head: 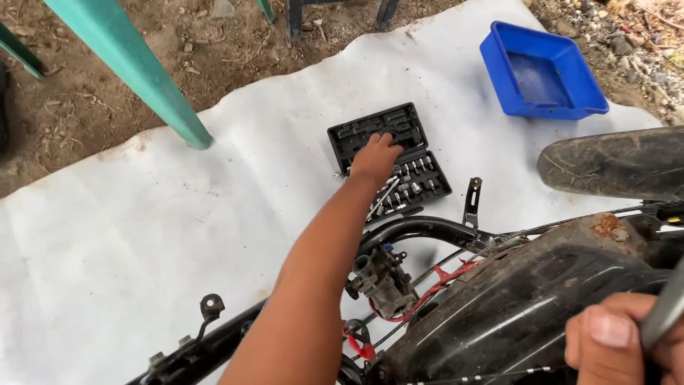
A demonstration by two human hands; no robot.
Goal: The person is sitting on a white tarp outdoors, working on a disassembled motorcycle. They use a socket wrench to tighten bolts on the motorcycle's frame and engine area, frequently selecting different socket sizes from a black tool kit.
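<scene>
My left hand reaches far forward onto an open black socket set case lying on a white sheet; its fingers rest on the case's upper half, and whether they grip a piece is hidden. Rows of shiny sockets fill the lower half of the case. My right hand at the bottom right is closed around a grey metal bar. Below my left arm lies a stripped motorcycle frame with a grey carburettor and red wiring.
A blue plastic tray sits at the sheet's far right. A black tyre and a dirty black fender fill the right side. A teal metal post stands at the left. The white sheet lies over bare dirt.
</scene>
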